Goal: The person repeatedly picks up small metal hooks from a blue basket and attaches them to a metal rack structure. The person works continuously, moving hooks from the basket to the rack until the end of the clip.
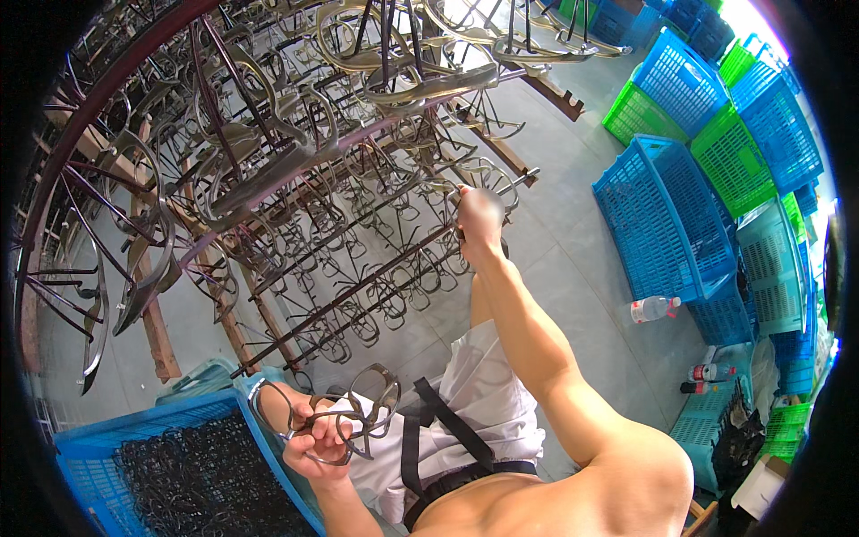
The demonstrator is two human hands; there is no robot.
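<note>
- Bare shoulder (640,461) is being shown nearest the camera, below and to the right of the rack (295,332), with the right arm (537,349) being held out toward it.
- Dark glasses (367,418) are being gripped by the left hand (318,438), its fingers being curled around them just below the near end of the rack; rims and temples are being overlapped, so the number of pairs cannot be told.
- At the right end of the rack, the right hand (480,217) is being held up against the hung frames (483,170); part of it is being hidden by a blur, so whether anything is being gripped cannot be told.
- Many grey and brownish frames are being carried in rows on the rack's rods, the larger-looking ones being seen at its top.
- Below the rack, at its left, a tangle of black pieces (197,483) is being held in a blue bin (148,421), beside the left hand.
- Pale shorts (492,367) are being worn below the rack, black straps (456,430) being draped over them.
- Well to the right of the rack, blue baskets (653,228) and green baskets (729,161) are being stacked on the grey floor (573,295).
- Beside those baskets, also right of the rack, a bottle (655,309) is being left on its side.
</note>
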